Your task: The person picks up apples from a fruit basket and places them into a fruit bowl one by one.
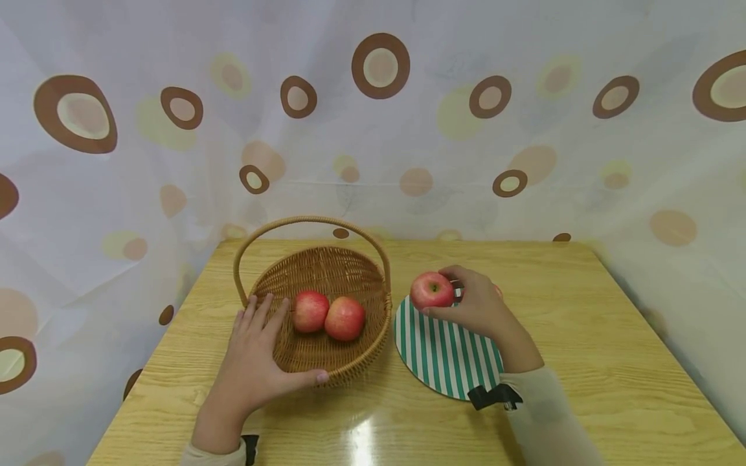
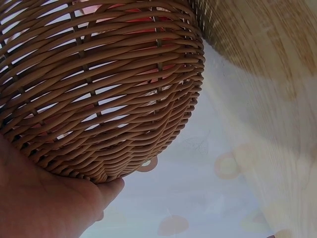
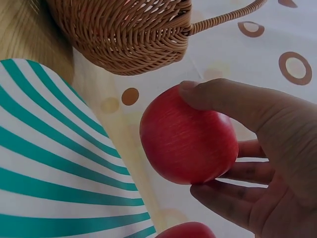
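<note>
My right hand (image 1: 479, 304) holds a red apple (image 1: 431, 290) between thumb and fingers, over the left back part of a round green-and-white striped mat (image 1: 445, 353). In the right wrist view the held apple (image 3: 188, 136) is lifted above the mat, and part of another apple (image 3: 188, 231) shows below it. That second apple is mostly hidden behind my right hand in the head view. My left hand (image 1: 256, 362) rests on the near left rim of a wicker basket (image 1: 320, 265), fingers spread. Two red apples (image 1: 310, 311) (image 1: 345, 318) lie side by side inside the basket.
The basket's arched handle (image 1: 311, 219) stands upright across it. Basket and mat sit side by side on a wooden table (image 1: 583, 323). Behind the table hangs a white curtain (image 1: 326, 149) with brown and beige round shapes.
</note>
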Motion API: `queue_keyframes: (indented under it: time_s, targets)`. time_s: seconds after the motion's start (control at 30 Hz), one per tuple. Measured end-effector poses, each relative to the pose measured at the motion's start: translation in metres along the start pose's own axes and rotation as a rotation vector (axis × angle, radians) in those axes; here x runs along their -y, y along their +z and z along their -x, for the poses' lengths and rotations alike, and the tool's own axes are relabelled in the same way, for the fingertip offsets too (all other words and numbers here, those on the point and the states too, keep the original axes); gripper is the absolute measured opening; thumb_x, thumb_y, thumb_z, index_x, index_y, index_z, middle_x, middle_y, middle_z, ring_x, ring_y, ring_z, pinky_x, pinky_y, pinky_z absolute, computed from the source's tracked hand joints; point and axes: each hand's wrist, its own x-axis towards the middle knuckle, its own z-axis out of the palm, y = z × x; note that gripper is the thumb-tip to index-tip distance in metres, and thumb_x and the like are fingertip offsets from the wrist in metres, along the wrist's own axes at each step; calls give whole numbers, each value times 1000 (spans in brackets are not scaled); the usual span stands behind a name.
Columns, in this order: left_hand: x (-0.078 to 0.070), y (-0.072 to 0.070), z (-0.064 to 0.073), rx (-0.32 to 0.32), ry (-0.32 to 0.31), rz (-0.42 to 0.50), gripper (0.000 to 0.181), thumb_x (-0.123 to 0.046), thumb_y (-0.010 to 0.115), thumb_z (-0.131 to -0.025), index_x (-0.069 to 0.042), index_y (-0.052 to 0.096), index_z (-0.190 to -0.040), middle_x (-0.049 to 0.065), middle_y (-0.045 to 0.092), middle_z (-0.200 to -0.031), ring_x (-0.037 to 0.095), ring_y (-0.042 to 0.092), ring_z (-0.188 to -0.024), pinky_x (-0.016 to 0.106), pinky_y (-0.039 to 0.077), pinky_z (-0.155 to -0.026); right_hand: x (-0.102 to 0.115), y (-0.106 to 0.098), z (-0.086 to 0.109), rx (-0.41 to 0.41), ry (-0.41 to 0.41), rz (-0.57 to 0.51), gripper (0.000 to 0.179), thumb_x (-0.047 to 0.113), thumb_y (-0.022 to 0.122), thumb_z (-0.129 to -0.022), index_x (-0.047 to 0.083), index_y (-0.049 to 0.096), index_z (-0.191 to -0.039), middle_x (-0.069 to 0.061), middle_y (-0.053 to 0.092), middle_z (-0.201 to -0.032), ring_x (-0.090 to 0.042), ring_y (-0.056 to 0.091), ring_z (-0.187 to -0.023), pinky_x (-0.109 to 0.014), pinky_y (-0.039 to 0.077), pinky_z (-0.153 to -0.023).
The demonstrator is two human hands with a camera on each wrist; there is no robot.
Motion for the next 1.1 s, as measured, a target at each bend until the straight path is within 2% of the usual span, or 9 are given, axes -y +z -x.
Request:
queue_keyframes:
  time_s: [0.43, 0.73, 1.1]
  targets:
    - [1, 1, 0, 4, 0, -4, 136, -88, 80, -64, -8, 37, -166, 27, 27, -173, 52, 12, -163, 72, 14, -129, -7, 7, 1, 37, 78, 48, 73, 42, 93, -81, 4, 62, -136, -16, 72, -125, -32, 69, -112, -46, 63, -87]
    - [2, 1, 0, 3, 2, -7, 136, -89, 79, -64, -8, 37, -165, 26, 26, -173, 51, 12, -163, 71, 14, -130, -12, 11, 3, 29, 88, 71, 73, 39, 93, -81, 2, 62, -136, -17, 73, -125, -34, 70, -113, -50, 63, -90]
    - [1, 0, -1, -4, 9, -1, 136, -88, 80, -64, -8, 38, -165, 27, 28, -172, 52, 13, -163, 72, 14, -129, -8, 14, 1, 47, 86, 101, 72, 38, 92, -83, 1, 62, -137, -19, 73, -125, -36, 70, -112, -52, 63, -91]
